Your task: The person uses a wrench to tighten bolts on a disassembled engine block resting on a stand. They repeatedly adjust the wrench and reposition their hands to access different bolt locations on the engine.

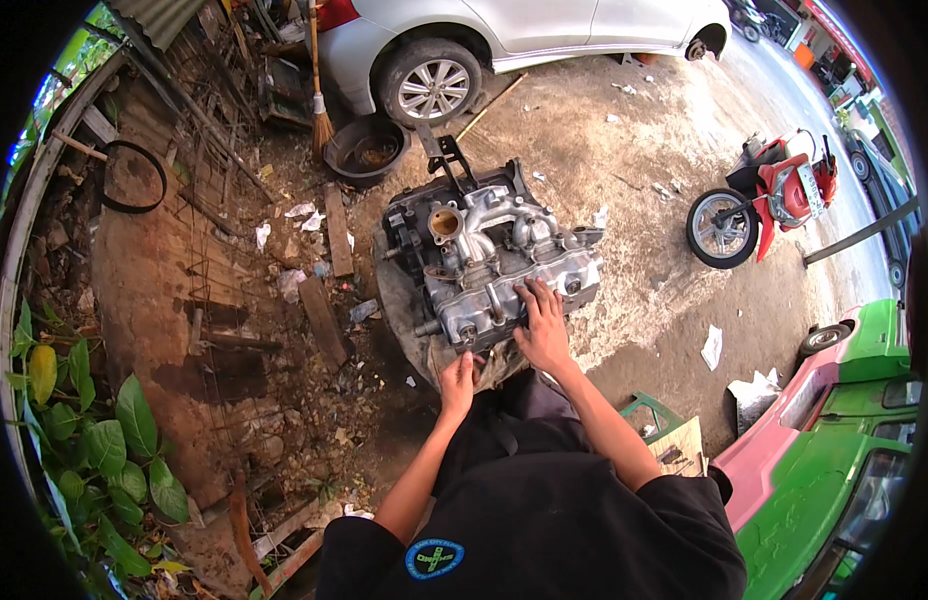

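Observation:
A car engine (484, 235) stands in front of me, with its silver valve cover (524, 290) along the near side. Curved metal intake pipes (504, 218) and a round brass-coloured opening (445, 222) sit on top. My right hand (542, 328) lies on the right half of the valve cover, fingers spread and holding nothing. At the near left corner of the cover is my left hand (457, 386), its thumb and fingers drawn together close to the edge. Whatever lies between those fingers is too small or hidden to make out.
A black basin (367, 152) and a broom (321, 125) stand beyond the engine, near a silver car (504, 35). Wooden planks (324, 320) lie to the left. A red motorcycle (774, 195) and a green-and-pink vehicle (834, 430) are on the right.

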Demonstrator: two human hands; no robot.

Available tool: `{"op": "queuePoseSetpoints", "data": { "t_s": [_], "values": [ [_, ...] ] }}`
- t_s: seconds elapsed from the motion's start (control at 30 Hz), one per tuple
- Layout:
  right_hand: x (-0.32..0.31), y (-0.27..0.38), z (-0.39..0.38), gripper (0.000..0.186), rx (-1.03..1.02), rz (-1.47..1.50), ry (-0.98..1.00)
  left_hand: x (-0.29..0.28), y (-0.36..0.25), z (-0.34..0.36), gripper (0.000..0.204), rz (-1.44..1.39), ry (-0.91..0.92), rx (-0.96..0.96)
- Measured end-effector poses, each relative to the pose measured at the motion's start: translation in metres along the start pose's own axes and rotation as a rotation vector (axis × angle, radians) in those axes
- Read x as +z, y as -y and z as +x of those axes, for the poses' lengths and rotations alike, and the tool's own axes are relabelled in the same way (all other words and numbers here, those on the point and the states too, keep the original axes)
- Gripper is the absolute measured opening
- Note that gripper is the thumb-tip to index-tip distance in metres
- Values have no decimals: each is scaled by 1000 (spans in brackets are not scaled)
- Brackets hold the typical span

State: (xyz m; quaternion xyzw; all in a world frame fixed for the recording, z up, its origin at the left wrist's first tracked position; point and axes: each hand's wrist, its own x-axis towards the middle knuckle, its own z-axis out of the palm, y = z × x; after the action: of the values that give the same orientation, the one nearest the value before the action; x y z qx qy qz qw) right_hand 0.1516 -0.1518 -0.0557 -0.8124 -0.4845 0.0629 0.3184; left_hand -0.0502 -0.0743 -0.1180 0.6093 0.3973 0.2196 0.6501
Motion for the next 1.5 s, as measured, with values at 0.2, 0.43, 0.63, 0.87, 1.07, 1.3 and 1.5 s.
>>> {"op": "queuePoseSetpoints", "data": {
  "t_s": [0.2,0.43,0.63,0.87,1.07,1.3,1.5],
  "values": [
    [3,-1,0,77,-11,7,-18,16,-7,0,46,-277,206,-94],
    [2,-2,-1,77,-20,4,-14,23,-5,7,28,-309,213,-114],
    [1,-1,-1,78,-11,5,1,3,12,-13,22,39,198,22],
    [0,0,0,79,-16,17,-3,-40,-34,-8,19,375,29,123],
    [-2,0,-1,77,-11,3,19,-68,-92,15,19,696,88,288],
    [-2,0,-1,78,-6,14,22,-71,-135,33,21,934,256,348],
    [-3,1,0,78,-10,16,18,-68,-151,39,21,1070,331,396]
  ]
}}
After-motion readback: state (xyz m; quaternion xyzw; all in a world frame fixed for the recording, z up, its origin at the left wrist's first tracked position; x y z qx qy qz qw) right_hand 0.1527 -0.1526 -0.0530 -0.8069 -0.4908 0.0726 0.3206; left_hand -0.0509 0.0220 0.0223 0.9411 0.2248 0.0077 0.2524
